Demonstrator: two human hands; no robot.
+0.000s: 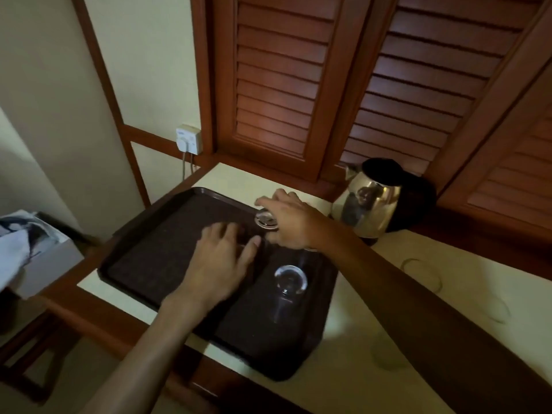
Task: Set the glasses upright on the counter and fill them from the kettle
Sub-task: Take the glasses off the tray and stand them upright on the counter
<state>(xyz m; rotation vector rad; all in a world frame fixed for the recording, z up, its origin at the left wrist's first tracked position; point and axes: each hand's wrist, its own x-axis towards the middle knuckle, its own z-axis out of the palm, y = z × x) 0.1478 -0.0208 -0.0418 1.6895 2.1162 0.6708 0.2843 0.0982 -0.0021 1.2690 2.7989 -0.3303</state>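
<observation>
A dark brown tray (167, 252) lies on the cream counter (352, 363). Two clear glasses stand upside down on its right side. My right hand (289, 225) curls around the far glass (264, 219) near the tray's back corner. The near glass (290, 282) stands free, base up. My left hand (221, 264) hovers flat over the tray's middle with fingers spread and nothing in it. The steel kettle (373, 204) with a black handle stands on the counter just right of my right hand. Faint rings on the counter (421, 273) look like another clear glass, hard to make out.
Wooden louvred shutters (298, 85) rise behind the counter. A wall socket (188, 139) with cords sits at the back left. A white box with cloth (30, 249) stands left of the counter, below its level.
</observation>
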